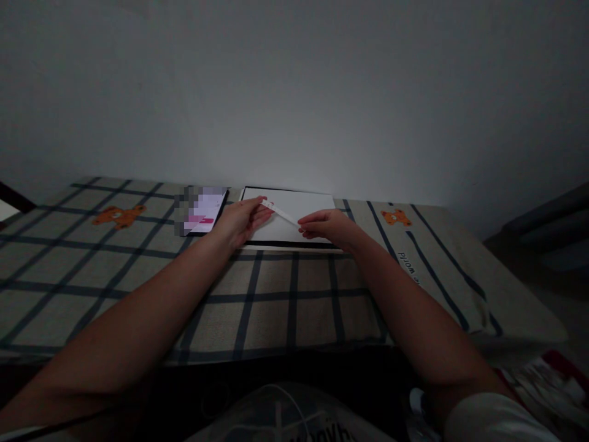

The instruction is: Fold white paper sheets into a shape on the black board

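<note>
A narrow white strip [285, 215], perhaps paper, stretches slantwise between my two hands. The thumb and forefinger of my left hand [245, 220] pinch its upper left end, near a small reddish mark; the other fingers hang loosely below. At the lower right end, the fingertips of my right hand [324, 223] are closed on the strip. Beneath both hands lies a flat white sheet or board [304, 199] with a dark border along its edges. Whether the strip touches this sheet, I cannot tell.
A lit tablet or phone [207, 212], its screen partly blurred out, lies left of the sheet. The table wears a checked cloth [276, 294] with bear prints. A grey wall [294, 92] rises behind. At lower right is a plastic bottle [418, 405].
</note>
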A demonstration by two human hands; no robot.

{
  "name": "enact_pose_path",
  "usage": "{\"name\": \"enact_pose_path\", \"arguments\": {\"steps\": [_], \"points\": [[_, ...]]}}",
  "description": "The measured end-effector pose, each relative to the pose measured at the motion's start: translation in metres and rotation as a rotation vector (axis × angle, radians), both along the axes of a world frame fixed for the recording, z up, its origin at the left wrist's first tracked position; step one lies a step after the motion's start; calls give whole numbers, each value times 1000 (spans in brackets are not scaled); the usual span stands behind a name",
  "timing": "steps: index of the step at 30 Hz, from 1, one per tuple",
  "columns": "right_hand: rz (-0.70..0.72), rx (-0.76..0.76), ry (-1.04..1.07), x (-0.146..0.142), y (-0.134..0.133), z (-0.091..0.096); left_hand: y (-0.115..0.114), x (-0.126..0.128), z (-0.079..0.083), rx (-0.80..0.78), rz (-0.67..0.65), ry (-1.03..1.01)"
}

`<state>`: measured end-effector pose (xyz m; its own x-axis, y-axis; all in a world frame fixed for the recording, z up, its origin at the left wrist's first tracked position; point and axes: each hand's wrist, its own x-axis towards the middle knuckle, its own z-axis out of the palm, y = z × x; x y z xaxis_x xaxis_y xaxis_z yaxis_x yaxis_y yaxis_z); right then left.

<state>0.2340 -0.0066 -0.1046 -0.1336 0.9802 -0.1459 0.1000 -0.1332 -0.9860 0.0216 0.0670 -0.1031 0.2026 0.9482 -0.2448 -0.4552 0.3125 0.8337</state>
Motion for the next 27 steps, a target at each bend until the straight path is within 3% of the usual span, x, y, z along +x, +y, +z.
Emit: {"name": "enact_pose_path", "arguments": {"steps": [10,27], "points": [[3,-11,72,-2,-1,1,3,-4,1,-52,19,-9],[63,68,77,0,-2,-1,3,-5,3,6,112,37]]}}
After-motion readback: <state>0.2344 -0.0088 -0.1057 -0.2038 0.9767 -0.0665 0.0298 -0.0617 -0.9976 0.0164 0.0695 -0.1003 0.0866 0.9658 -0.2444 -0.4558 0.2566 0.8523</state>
